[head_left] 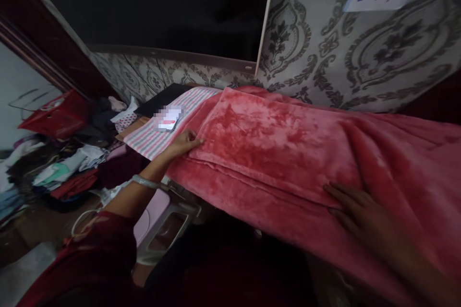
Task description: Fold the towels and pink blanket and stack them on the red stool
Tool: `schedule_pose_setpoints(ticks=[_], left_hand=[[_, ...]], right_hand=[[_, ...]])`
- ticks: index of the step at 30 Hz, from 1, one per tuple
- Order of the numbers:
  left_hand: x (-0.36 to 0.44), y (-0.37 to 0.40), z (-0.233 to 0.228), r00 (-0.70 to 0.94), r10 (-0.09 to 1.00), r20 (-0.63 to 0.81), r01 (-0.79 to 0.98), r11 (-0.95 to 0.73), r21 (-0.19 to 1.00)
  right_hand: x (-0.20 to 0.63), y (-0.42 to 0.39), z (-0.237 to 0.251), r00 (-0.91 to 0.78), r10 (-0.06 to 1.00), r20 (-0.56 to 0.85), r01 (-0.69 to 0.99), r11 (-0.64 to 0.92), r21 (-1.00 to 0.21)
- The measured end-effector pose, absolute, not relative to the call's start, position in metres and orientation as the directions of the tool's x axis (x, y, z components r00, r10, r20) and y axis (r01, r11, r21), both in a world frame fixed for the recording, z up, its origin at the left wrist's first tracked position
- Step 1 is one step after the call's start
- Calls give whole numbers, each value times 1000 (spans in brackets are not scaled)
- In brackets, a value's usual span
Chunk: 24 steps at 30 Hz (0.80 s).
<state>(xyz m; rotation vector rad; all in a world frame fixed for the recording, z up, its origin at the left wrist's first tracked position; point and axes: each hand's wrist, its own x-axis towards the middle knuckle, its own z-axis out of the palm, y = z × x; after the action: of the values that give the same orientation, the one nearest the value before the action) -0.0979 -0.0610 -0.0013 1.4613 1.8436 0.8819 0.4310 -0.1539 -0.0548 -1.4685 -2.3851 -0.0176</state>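
Observation:
A plush pink-red blanket (pixel 273 144) lies across the table, partly folded in layers, and drapes over the front edge. At its left end my left hand (pixel 185 143) pinches the edge of the upper layer between thumb and fingers. My right hand (pixel 356 208) rests on the blanket near the front fold, with its fingers stretched out over the fabric. To the right, the blanket is bunched into loose ridges. Beneath its left end shows a pink, grey and white striped cloth (pixel 144 138).
A blurred white item (pixel 169 119) lies on the striped cloth. Behind hangs a large dark TV (pixel 173 5). Heaped clothes (pixel 72 168) and a red bag (pixel 57 115) fill the left side. A plastic stool (pixel 169 225) stands below the table, close to my left arm.

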Motion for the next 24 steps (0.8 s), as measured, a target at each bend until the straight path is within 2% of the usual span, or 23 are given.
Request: schedule_pose_setpoints(ticks=[2, 4, 9, 12, 16, 21, 24], left_hand=[[-95, -61, -5, -207, 978, -11, 652, 146, 744], [-92, -58, -4, -217, 976, -24, 689, 171, 705], [-94, -55, 2, -283, 959, -19, 665, 210, 717], [-100, -61, 6, -313, 949, -27, 636, 231, 736], [-105, -69, 10, -312, 946, -85, 602, 266, 753], [-100, -71, 11, -331, 940, -82, 586, 273, 763], [-92, -70, 7, -354, 935, -32, 659, 273, 701]], right_hand=[[429, -155, -55, -409, 862, 301, 858, 475, -194], [426, -153, -52, -382, 866, 323, 865, 458, -205], [411, -153, -53, -329, 828, 453, 861, 460, -215], [407, -158, -64, -378, 797, 471, 857, 493, -146], [413, -167, -75, -436, 802, 409, 867, 496, -48], [431, -177, -75, -402, 813, 421, 902, 430, 31], [439, -176, -76, -358, 809, 466, 924, 377, 54]])
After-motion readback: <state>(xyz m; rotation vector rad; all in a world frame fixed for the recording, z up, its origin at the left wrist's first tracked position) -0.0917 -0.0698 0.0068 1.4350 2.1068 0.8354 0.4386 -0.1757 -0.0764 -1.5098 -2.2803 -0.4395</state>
